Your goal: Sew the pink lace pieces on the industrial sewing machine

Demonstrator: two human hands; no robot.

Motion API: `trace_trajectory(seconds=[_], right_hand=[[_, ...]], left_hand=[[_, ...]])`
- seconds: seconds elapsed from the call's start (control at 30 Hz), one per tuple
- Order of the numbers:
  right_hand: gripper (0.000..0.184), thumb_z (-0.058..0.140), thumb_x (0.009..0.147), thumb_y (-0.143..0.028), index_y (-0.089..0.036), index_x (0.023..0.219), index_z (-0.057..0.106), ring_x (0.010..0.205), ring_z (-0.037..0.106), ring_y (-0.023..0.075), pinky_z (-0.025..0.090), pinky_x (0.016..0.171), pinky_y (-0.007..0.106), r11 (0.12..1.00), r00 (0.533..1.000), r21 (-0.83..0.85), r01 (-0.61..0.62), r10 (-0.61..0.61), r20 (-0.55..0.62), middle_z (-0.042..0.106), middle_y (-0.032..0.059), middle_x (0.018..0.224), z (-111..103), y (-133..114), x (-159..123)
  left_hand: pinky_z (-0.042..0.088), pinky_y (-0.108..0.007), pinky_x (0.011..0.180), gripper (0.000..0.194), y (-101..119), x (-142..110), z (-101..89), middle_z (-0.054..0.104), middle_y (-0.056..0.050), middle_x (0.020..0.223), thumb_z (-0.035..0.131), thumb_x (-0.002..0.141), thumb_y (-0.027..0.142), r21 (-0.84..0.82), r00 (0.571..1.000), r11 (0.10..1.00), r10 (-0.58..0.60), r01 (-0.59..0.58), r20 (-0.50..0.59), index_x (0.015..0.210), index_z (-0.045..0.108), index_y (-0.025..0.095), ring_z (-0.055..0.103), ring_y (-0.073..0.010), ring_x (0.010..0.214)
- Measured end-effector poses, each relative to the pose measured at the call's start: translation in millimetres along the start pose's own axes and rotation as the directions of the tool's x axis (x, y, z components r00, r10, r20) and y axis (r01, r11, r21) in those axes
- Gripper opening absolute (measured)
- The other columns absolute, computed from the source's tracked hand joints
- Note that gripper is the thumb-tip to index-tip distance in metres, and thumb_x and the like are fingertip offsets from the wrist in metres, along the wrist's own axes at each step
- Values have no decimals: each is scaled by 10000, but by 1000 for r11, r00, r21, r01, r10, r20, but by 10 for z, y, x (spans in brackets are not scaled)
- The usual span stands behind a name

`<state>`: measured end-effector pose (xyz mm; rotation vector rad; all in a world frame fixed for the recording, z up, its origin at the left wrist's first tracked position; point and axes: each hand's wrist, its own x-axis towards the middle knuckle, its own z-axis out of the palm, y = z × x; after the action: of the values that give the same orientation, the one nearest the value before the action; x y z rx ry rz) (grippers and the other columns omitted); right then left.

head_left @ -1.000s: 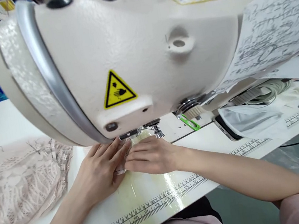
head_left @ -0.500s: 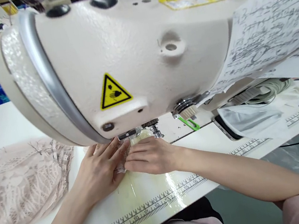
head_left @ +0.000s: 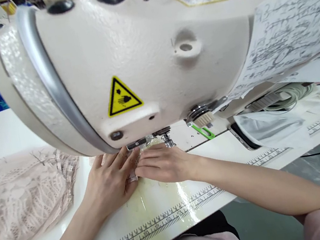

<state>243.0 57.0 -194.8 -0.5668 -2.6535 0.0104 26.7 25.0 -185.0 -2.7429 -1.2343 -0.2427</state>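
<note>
A cream sewing machine head [head_left: 125, 56] fills the upper view, with a yellow warning triangle [head_left: 122, 97] on its front. Below it, my left hand [head_left: 109, 183] and my right hand [head_left: 163, 164] lie side by side on the white table [head_left: 11, 132], fingers pressed flat on a small piece of pale lace [head_left: 132, 176] just in front of the presser foot [head_left: 168, 140]. Most of that piece is hidden under my fingers and the machine head.
A pile of pink lace fabric [head_left: 20, 200] lies at the left. A printed ruler strip [head_left: 153, 225] runs along the table's front edge. A green clip [head_left: 203, 131] sits right of the needle. Patterned white fabric [head_left: 293, 36] drapes over the machine arm; cables [head_left: 290, 94] lie at the right.
Both hands have slid a little toward the presser foot, pushing the lace piece with them. The view shifted slightly.
</note>
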Motion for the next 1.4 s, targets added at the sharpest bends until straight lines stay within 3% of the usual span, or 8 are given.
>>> trace_trajectory(seconds=[0.43, 0.83, 1.07, 1.27, 1.4], right_hand=[[182, 507, 874, -22, -183, 841, 583, 757, 572, 84, 414, 637, 233, 996, 981, -77, 53, -67, -184, 624, -59, 713, -22, 120, 1], [189, 521, 855, -24, -205, 840, 575, 647, 508, 55, 299, 475, 282, 924, 978, -375, -68, -13, -209, 658, -95, 719, -242, 57, 79], [217, 504, 864, -13, -211, 888, 590, 672, 524, 63, 318, 528, 279, 945, 977, -305, -117, 53, -208, 671, -87, 787, -194, 55, 53], [223, 520, 855, -24, -221, 891, 617, 662, 494, 57, 327, 516, 261, 948, 978, -307, -87, 22, -207, 685, -104, 830, -163, 84, 36], [254, 512, 856, 3, -214, 902, 634, 789, 565, 55, 417, 636, 222, 980, 983, -198, 3, -39, -178, 704, -89, 862, -122, 114, 31]], left_hand=[[410, -576, 989, 493, 47, 15, -21, 628, -182, 1292, 435, 912, 315, 6, 1000, 1000, -15, 15, -19, 1376, 524, 172, 647, -331, 1066], [449, -555, 914, 462, 47, 26, -43, 669, -155, 1197, 414, 924, 304, 12, 1000, 1000, -7, 7, -8, 1351, 533, 175, 642, -328, 1021], [457, -545, 888, 462, 28, 37, -19, 676, -150, 1177, 432, 915, 300, -7, 999, 999, -40, 40, 24, 1354, 529, 193, 646, -327, 991], [426, -453, 1016, 297, 0, 35, -11, 682, -75, 1243, 499, 925, 145, -58, 971, 993, 88, -104, -224, 1193, 619, 193, 666, -243, 1088], [403, -418, 1066, 214, -10, 50, -27, 718, -72, 1167, 518, 919, 109, -62, 953, 989, 115, -137, -282, 1089, 637, 162, 681, -216, 1075]])
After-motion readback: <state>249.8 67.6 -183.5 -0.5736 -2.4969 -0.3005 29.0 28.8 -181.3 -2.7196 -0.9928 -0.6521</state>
